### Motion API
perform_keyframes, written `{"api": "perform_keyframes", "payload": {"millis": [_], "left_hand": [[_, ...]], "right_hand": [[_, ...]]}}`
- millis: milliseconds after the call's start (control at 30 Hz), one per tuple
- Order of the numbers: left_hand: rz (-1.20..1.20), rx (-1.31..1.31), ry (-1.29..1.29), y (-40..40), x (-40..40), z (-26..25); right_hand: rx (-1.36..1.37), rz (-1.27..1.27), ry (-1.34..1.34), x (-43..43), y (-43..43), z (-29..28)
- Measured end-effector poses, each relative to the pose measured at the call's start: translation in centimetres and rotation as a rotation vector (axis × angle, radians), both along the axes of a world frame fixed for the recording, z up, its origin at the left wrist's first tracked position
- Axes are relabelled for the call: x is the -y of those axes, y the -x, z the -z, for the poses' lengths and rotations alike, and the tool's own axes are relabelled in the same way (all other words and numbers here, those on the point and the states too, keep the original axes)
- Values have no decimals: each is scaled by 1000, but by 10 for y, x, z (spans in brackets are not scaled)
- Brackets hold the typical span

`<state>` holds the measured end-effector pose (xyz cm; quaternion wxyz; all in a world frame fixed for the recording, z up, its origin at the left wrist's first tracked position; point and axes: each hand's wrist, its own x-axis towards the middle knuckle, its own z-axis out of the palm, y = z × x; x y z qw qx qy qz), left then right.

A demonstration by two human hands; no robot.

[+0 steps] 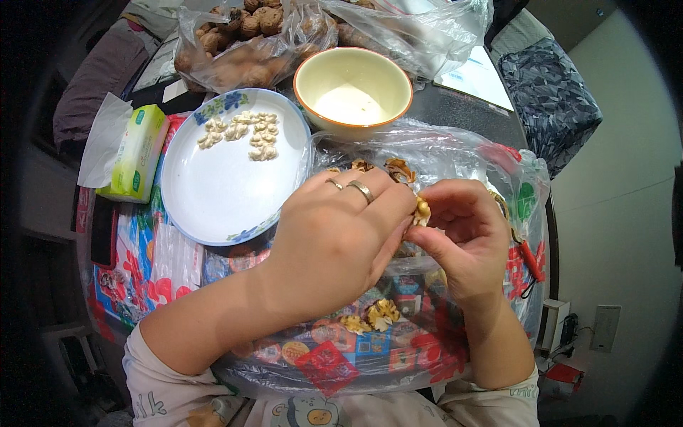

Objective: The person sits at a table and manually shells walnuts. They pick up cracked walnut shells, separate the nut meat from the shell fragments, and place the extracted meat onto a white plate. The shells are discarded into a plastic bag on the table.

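Note:
Between my two hands, over a clear plastic bag, is a piece of walnut kernel (pixel 421 211). My right hand (pixel 469 229) pinches it between thumb and fingers. The fingertips of my left hand (pixel 341 229), which wears rings, meet it from the other side and are partly hidden. Broken walnut shells (pixel 400 169) lie just beyond my fingers. Nearer my body, unpeeled walnut kernel pieces (pixel 382 315) rest on the plastic. A white plate (pixel 213 187) with a blue floral rim, left of my hands, holds several pale, peeled walnut pieces (pixel 263 137).
A cream bowl (pixel 352 88) with an orange rim stands behind my hands. Whole walnuts (pixel 261 21) fill a clear bag at the back. On the left are a tissue pack (pixel 139 155) and a dark phone (pixel 104 232). A red-handled tool (pixel 531 261) lies at the right edge.

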<state>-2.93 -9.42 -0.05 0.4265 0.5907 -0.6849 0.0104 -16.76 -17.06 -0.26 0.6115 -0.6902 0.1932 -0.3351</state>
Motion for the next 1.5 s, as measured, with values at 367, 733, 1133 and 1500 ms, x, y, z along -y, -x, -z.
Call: {"api": "perform_keyframes", "payload": {"millis": [367, 733, 1133, 1500], "left_hand": [[97, -117, -24, -3, 1, 3], [-25, -231, -23, -2, 1, 4], [62, -184, -33, -2, -1, -1], [40, -111, 26, -3, 0, 2]], "right_hand": [[55, -68, -196, 1, -1, 2], [148, -148, -289, 0, -1, 0], [148, -158, -312, 3, 1, 0], [140, -170, -306, 1, -1, 0]]}}
